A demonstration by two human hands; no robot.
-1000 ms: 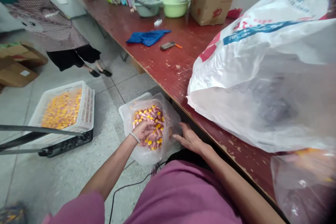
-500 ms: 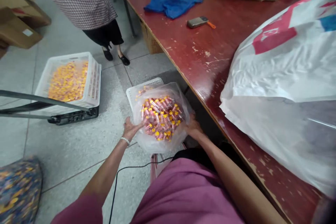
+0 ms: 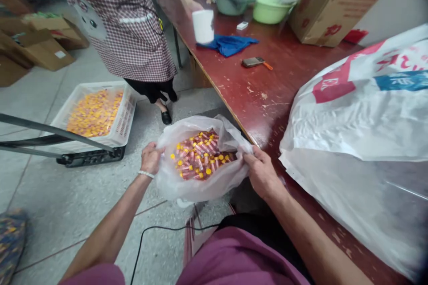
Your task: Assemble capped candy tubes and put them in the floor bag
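I hold a clear plastic bag (image 3: 200, 182) filled with several small red tubes with yellow caps (image 3: 200, 160), lifted off the floor beside the table. My left hand (image 3: 151, 158) grips the bag's left rim, fingers closed on the plastic. On the opposite rim, near the table edge, my right hand (image 3: 262, 173) pinches the plastic in the same way. The bag's mouth is open and faces up.
A long red table (image 3: 267, 84) runs along the right, bearing a big white plastic sack (image 3: 361, 116), a cardboard box (image 3: 334, 0), green bowls (image 3: 269, 9), a blue cloth (image 3: 229, 44) and a phone (image 3: 252, 61). A person in a checked apron (image 3: 130, 26) stands close, holding a white cup (image 3: 203, 26). A white crate (image 3: 125, 116) sits on the floor.
Both hands took hold of the bag's rims and lifted it up out of the white basket on the floor. The person in the apron stepped closer, bringing a white cup over the table.
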